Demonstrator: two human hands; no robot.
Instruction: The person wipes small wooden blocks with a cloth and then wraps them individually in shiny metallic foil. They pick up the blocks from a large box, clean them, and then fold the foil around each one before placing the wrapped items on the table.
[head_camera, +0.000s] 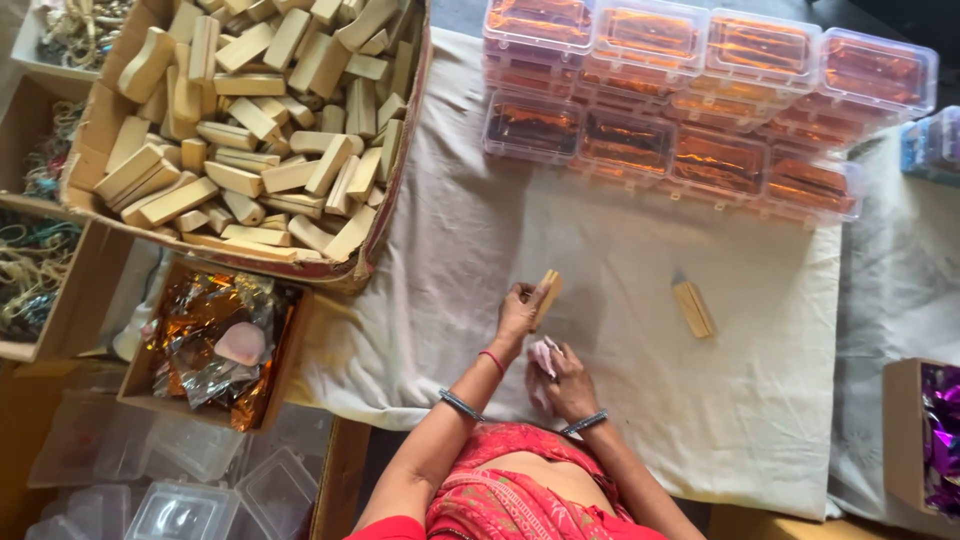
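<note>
At frame centre, left hand (518, 312) grips one wood block (546, 297); right hand (566, 385) clutches pink wrap (543, 355). Block unwrapped. Second block (693, 307) lies right; carton (95, 125) upper left full; lidded boxes (700, 100) stacked.

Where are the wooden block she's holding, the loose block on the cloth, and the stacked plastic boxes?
Held wooden block (546, 296), head view, middle of its face.
Loose wooden block (693, 308), head view, its centre.
Stacked plastic boxes (720, 160), head view, a front box's lid.
</note>
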